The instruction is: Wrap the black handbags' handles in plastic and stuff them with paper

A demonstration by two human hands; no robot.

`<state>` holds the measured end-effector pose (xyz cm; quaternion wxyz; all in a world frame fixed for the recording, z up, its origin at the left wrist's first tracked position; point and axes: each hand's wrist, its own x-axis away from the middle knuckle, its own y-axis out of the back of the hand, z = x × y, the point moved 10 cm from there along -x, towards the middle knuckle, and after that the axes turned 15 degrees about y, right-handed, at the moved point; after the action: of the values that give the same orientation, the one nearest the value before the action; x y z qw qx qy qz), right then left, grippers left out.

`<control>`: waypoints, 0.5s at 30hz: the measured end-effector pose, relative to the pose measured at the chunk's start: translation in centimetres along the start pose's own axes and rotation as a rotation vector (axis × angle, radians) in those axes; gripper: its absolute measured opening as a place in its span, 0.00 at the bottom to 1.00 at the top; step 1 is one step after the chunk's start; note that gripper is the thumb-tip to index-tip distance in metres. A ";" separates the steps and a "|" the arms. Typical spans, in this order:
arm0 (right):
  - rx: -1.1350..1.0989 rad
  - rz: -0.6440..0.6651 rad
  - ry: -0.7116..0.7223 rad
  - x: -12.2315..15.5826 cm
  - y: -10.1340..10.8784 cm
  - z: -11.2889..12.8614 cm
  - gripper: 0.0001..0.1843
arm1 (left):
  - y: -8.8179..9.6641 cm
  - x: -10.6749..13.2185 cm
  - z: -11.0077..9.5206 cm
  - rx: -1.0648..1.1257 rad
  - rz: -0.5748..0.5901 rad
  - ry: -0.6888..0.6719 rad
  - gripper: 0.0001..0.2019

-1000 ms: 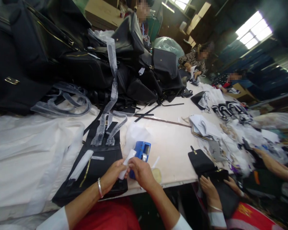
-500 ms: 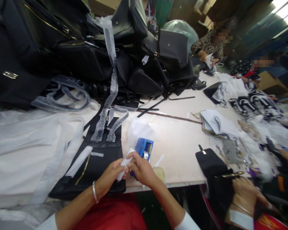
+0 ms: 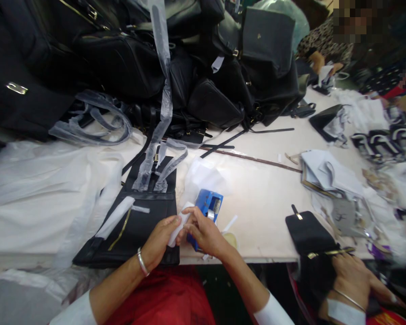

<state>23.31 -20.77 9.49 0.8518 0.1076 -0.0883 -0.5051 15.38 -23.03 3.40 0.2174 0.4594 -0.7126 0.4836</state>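
Note:
My left hand (image 3: 159, 239) is closed on a small folded strip of white paper (image 3: 174, 234), with the thumb on top. The fingers of my right hand (image 3: 206, 232) are closed around the strip's other side. Below and left of my hands lies a black backpack (image 3: 155, 216) with a gold zipper and plastic-wrapped straps (image 3: 145, 174). A roll of white wrapping (image 3: 117, 216) rests across its zipper. Just behind my right hand stands a blue tape dispenser (image 3: 203, 198), partly covered by the hand.
Black bags (image 3: 216, 101) are heaped at the back. White sheeting (image 3: 47, 194) covers the left of the table. A stack of papers (image 3: 328, 169) lies to the right. At the lower right, a co-worker's hands (image 3: 352, 275) work at a black bag (image 3: 311, 234).
The view has tilted down and turned left, so the scene sits further right. Both hands stay on the white paper, and their fingers have shifted slightly along it.

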 end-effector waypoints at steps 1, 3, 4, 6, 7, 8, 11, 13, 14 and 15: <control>0.004 0.007 0.007 0.0 0.0 0.0 0.19 | -0.1 0.0 0.0 0.027 0.023 0.003 0.16; 0.057 0.014 0.013 0.0 0.1 -0.2 0.20 | -0.2 -0.1 0.1 0.078 0.064 0.034 0.15; 0.096 0.011 0.015 0.1 0.1 -0.2 0.20 | -0.2 -0.1 0.2 0.102 0.079 0.054 0.14; 0.164 -0.001 0.022 0.1 0.3 -0.3 0.20 | -0.2 -0.3 0.3 0.140 0.100 0.090 0.14; 0.190 -0.007 0.030 0.1 0.2 -0.4 0.20 | -0.2 -0.3 0.3 0.152 0.106 0.101 0.14; 0.217 -0.012 0.038 0.1 0.2 -0.4 0.20 | -0.2 -0.4 0.4 0.160 0.113 0.112 0.14; 0.337 -0.009 0.069 0.0 -0.2 -0.6 0.21 | -0.2 -0.8 0.7 0.176 0.137 0.150 0.16; 0.443 0.003 0.101 0.0 -0.5 -0.8 0.21 | -0.2 -0.9 0.9 0.183 0.149 0.172 0.17; 0.504 0.011 0.126 0.0 -0.7 -0.8 0.22 | -0.1 -0.9 0.9 0.183 0.153 0.175 0.17; 0.573 0.024 0.158 0.0 -1.0 -0.8 0.23 | -0.1 -1.0 0.9 0.179 0.154 0.175 0.18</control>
<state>22.72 -21.17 8.50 0.7969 0.3818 -0.1619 -0.4393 16.05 -23.39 2.31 0.1991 0.3770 -0.6779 0.5989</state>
